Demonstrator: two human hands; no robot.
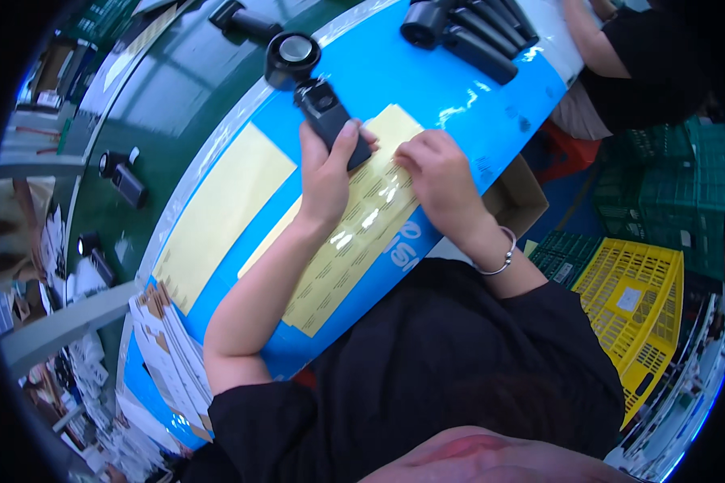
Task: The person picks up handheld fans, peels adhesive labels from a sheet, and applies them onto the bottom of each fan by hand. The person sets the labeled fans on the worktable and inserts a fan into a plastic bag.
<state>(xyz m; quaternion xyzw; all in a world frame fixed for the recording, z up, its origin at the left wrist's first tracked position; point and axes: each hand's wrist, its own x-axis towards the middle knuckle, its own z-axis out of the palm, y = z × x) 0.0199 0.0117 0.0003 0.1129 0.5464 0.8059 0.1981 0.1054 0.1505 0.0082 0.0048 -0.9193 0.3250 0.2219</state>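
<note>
"What's on the glossy bright-blue table (362,72)?"

"Pale-yellow printed paper sheets (330,274), and over them a black round-headed handheld device (319,103)."

"Fingers?"

"The left hand (326,175) wraps its handle; the right hand (445,183) pinches narrowly over the sheets, contents unclear. Best keep device steady, paper flat."

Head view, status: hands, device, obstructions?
Left hand gripping black handheld device. Right hand curled over yellow printed sheets, hold unclear. More black devices farther off, touching neither hand.
</note>
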